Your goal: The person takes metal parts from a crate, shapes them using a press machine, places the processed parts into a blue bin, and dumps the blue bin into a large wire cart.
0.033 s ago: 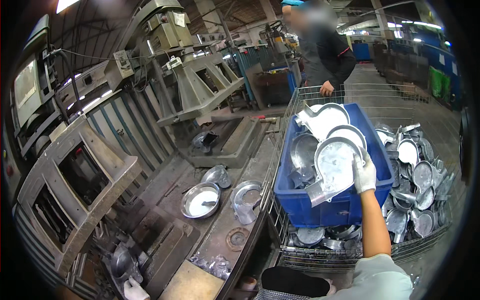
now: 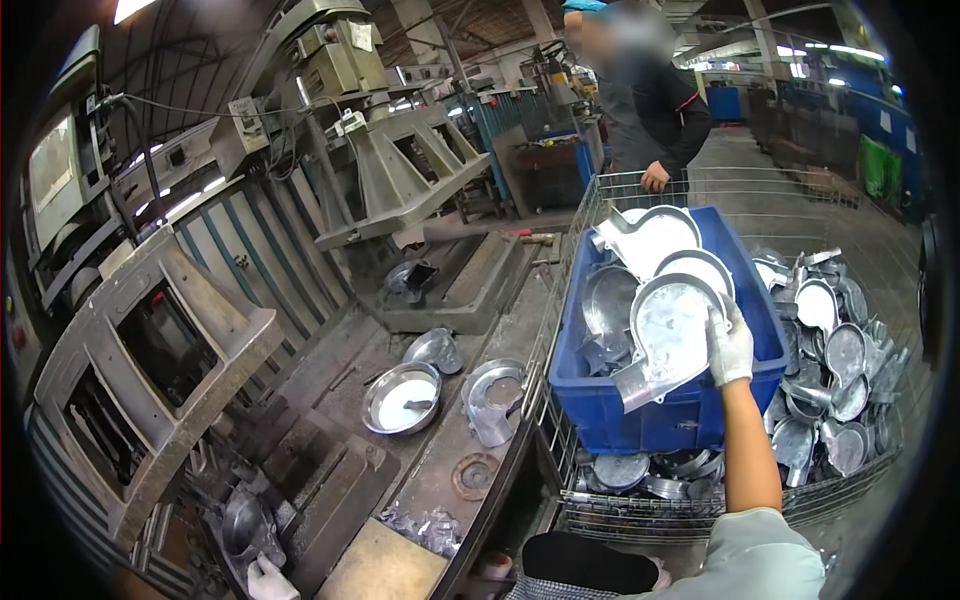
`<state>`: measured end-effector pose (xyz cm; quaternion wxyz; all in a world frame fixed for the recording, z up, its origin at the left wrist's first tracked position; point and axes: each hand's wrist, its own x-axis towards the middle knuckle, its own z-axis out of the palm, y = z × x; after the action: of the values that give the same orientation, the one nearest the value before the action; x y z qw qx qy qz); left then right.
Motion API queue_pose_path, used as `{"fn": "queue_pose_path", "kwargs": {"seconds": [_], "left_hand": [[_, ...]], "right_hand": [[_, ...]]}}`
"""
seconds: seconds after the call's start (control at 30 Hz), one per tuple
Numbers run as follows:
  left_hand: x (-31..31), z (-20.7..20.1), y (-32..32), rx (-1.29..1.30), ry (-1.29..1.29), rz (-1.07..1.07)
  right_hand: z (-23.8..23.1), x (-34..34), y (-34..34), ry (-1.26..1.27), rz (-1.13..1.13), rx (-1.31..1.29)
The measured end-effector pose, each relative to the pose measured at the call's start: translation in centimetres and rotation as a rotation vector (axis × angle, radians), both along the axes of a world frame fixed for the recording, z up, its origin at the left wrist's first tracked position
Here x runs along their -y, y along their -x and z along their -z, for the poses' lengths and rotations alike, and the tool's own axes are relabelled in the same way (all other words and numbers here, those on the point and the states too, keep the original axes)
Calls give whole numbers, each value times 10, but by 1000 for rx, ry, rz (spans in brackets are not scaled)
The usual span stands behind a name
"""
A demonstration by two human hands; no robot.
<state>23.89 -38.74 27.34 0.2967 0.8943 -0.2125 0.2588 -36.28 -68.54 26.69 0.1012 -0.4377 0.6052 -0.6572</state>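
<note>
My right hand (image 2: pixel 731 346), in a white glove, grips the right edge of a silvery cast-metal housing (image 2: pixel 672 330), round with a spout-like neck. This housing is over the near end of a blue plastic crate (image 2: pixel 650 425), where several similar castings (image 2: pixel 655 238) are piled. At the lower left, my gloved left hand (image 2: pixel 270 580) has its fingers closed at the neck of another metal housing (image 2: pixel 246 527), which lies on the lower part of a press. Part of that hand is cut off by the picture's edge.
The crate stands in a wire cage (image 2: pixel 600 508) among many loose castings (image 2: pixel 845 350). On the worktable are a metal bowl (image 2: pixel 402 398), a cut casting (image 2: pixel 490 402), a rusty ring (image 2: pixel 474 477) and metal scraps (image 2: pixel 436 533). A press frame (image 2: pixel 150 370) looms left; a person (image 2: pixel 645 120) stands behind the cage.
</note>
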Motion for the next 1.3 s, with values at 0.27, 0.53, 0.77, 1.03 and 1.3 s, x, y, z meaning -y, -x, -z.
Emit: {"fn": "queue_pose_path", "kwargs": {"seconds": [0.27, 0.53, 0.77, 1.03, 1.3], "left_hand": [[-68, 28, 24, -171, 146, 200], [-115, 76, 118, 148, 70, 378], [-113, 88, 137, 40, -4, 409], [-121, 89, 148, -285, 181, 451], [-112, 94, 159, -1561, 709, 464]], "right_hand": [[22, 14, 19, -7, 23, -48], [49, 53, 85, -50, -108, -169], [40, 53, 104, -93, 23, -571], [39, -1, -58, 120, -635, -86], [48, -83, -282, -149, -1355, 85]]}}
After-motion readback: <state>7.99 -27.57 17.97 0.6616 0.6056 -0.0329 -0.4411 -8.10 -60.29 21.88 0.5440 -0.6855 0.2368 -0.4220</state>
